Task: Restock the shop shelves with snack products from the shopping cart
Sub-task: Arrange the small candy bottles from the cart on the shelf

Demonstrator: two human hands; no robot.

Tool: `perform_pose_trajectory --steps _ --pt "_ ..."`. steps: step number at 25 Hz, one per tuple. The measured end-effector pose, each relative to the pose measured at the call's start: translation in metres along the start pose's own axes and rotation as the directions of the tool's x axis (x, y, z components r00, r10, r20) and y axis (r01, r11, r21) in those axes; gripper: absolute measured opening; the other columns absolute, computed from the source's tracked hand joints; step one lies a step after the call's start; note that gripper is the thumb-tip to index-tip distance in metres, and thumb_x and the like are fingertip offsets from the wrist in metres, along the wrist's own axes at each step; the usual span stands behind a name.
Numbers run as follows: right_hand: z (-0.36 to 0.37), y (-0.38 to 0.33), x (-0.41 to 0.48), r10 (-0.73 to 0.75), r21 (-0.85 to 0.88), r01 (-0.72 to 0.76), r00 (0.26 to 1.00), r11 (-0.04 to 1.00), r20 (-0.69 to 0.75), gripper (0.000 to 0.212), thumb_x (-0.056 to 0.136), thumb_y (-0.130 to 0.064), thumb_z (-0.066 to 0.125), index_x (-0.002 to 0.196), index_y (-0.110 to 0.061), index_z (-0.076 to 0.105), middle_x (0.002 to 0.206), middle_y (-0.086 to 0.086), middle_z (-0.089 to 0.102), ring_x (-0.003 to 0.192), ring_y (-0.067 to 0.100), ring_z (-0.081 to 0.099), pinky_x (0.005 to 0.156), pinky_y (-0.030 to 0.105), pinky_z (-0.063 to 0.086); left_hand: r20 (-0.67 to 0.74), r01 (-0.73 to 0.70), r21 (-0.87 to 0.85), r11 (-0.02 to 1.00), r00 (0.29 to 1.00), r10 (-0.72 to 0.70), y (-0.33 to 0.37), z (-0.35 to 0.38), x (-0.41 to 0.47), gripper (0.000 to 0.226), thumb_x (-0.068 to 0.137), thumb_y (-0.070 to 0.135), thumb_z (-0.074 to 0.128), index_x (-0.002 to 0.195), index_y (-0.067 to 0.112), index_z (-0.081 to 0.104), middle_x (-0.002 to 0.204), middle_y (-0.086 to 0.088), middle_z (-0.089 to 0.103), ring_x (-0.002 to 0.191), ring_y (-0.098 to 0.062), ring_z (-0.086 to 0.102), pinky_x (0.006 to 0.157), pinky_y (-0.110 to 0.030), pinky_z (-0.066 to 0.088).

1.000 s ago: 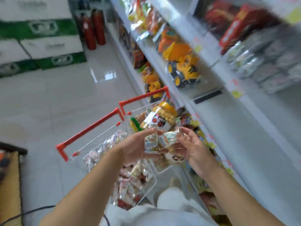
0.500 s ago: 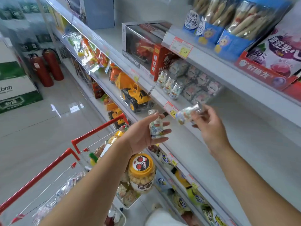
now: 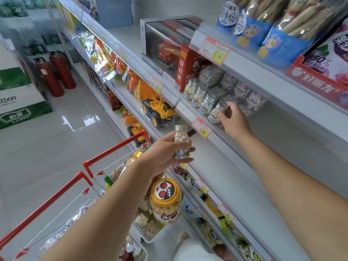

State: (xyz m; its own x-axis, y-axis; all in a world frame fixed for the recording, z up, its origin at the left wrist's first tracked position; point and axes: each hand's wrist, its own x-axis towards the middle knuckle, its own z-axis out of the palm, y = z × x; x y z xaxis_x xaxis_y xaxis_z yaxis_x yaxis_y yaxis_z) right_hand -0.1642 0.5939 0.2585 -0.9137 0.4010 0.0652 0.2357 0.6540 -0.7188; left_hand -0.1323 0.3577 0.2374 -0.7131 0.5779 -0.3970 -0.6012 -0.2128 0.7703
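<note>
right hand (image 3: 230, 120) reaches up to the middle shelf (image 3: 190, 112), fingers curled around a small candy jar with a silver cap (image 3: 216, 113). jar sits at the near end of a row of three like jars (image 3: 198, 95) along the shelf's front edge; it leans slightly and looks to be touching the shelf, though the base is hidden by the fingers, so cannot confirm. behind the row: bags of the same sort of pastel sweets (image 3: 243, 91), blurred.

left hand (image 3: 165, 157) held lower, out in front of the shelf edge, palm up, fingers and thumb wrapped round a second candy jar (image 3: 181, 142). jar upright, silver cap on top, clear of the shelf, pale round sweets visible through the wall.

head view, surroundings: price tag reading 3.80 (image 3: 201, 128) on the shelf lip between the two hands. yellow toy truck (image 3: 156, 108) in clear wrap on the same shelf, to the left. boxed red toy vehicle (image 3: 163, 48) on the shelf above it. upper right shelf carries blue-packed stick snacks (image 3: 271, 23).

shopping cart (image 3: 113, 149) with red handles below the left forearm; inside, a large jar with an orange lid (image 3: 166, 200) lying among bagged snacks. two red fire extinguishers (image 3: 56, 72) on the floor at far left.
</note>
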Motion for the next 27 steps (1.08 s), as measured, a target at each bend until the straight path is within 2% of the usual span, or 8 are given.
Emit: perform_pose_trajectory --steps 3,7,10,12,16,21,24,27 --pt "0.002 -0.004 0.002 0.068 0.119 -0.073 0.997 0.990 0.042 0.048 0.092 -0.019 0.066 0.136 -0.016 0.048 0.112 -0.002 0.059 0.107 0.021 0.063 0.092 0.041 0.055 -0.025 -0.005 0.061 0.998 1.000 0.007 0.002 0.001 0.002 0.028 0.089 0.002 0.067 0.115 0.007 0.057 0.116 -0.016 0.063 0.107 -0.024 0.068 0.081 -0.037 0.060" --pt "-0.002 -0.014 -0.051 0.003 0.175 0.030 0.983 0.984 -0.183 0.030 0.091 -0.030 0.065 0.118 -0.019 0.055 0.102 -0.006 0.063 0.087 0.007 0.061 0.083 0.031 0.051 0.001 -0.014 0.184 0.983 1.000 0.014 0.005 0.006 0.005 0.036 0.089 0.004 0.069 0.121 0.016 0.059 0.126 -0.018 0.062 0.110 -0.025 0.066 0.080 -0.032 0.060" --pt "0.002 -0.025 -0.099 -0.011 0.305 -0.059 0.975 0.950 0.224 0.031 0.089 -0.052 0.060 0.113 -0.033 0.059 0.101 -0.010 0.067 0.095 0.004 0.063 0.086 0.027 0.050 0.070 -0.017 0.379 0.925 0.998 -0.010 0.006 0.016 0.014 0.073 0.087 0.004 0.072 0.150 0.021 0.039 0.126 -0.016 0.062 0.109 -0.025 0.067 0.078 -0.029 0.060" --pt "0.003 -0.019 -0.102 0.020 0.359 -0.143 0.946 0.922 0.325 0.033 0.088 -0.046 0.066 0.118 -0.034 0.060 0.106 -0.006 0.070 0.104 0.011 0.065 0.092 0.031 0.051 0.101 -0.016 0.431 0.902 0.994 -0.030 0.006 0.026 0.020 0.087 0.087 0.003 0.073 0.157 0.026 0.026 0.125 -0.013 0.062 0.108 -0.025 0.068 0.081 -0.033 0.061" --pt "-0.010 -0.014 -0.085 0.042 0.461 -0.144 0.974 0.876 0.224 0.022 0.088 -0.021 0.070 0.108 -0.027 0.060 0.102 0.000 0.071 0.101 0.019 0.068 0.088 0.035 0.055 0.114 -0.027 0.380 0.924 0.993 -0.017 0.012 0.042 0.031 0.091 0.087 -0.004 0.070 0.158 0.024 0.020 0.126 -0.010 0.059 0.111 -0.026 0.065 0.095 -0.039 0.056" --pt "-0.031 0.006 -0.046 0.112 0.327 -0.043 0.974 0.944 -0.195 0.028 0.087 -0.015 0.071 0.108 -0.023 0.054 0.099 -0.006 0.065 0.093 0.014 0.065 0.082 0.034 0.056 -0.027 -0.024 0.294 0.955 0.999 0.033 0.013 0.030 0.039 0.068 0.094 0.006 0.065 0.153 0.023 0.035 0.141 -0.006 0.054 0.119 -0.019 0.059 0.100 -0.035 0.053" --pt "-0.023 0.017 -0.034 0.067 0.130 -0.044 0.981 0.991 -0.184 0.030 0.087 -0.018 0.071 0.112 -0.019 0.055 0.103 -0.001 0.067 0.092 0.013 0.062 0.082 0.024 0.048 -0.080 -0.004 0.275 0.961 0.996 0.027 0.010 0.020 0.041 0.058 0.097 0.009 0.062 0.150 0.022 0.042 0.130 -0.003 0.059 0.119 -0.019 0.059 0.102 -0.039 0.052" --pt "-0.013 0.025 -0.026 0.106 0.165 -0.080 0.982 0.983 -0.157 0.035 0.084 -0.022 0.074 0.114 -0.021 0.056 0.099 -0.005 0.067 0.096 0.018 0.065 0.089 0.042 0.054 -0.093 0.004 0.252 0.968 0.995 0.020 0.009 0.018 0.039 0.051 0.098 0.009 0.059 0.146 0.021 0.046 0.129 -0.002 0.059 0.120 -0.020 0.059 0.101 -0.037 0.052"
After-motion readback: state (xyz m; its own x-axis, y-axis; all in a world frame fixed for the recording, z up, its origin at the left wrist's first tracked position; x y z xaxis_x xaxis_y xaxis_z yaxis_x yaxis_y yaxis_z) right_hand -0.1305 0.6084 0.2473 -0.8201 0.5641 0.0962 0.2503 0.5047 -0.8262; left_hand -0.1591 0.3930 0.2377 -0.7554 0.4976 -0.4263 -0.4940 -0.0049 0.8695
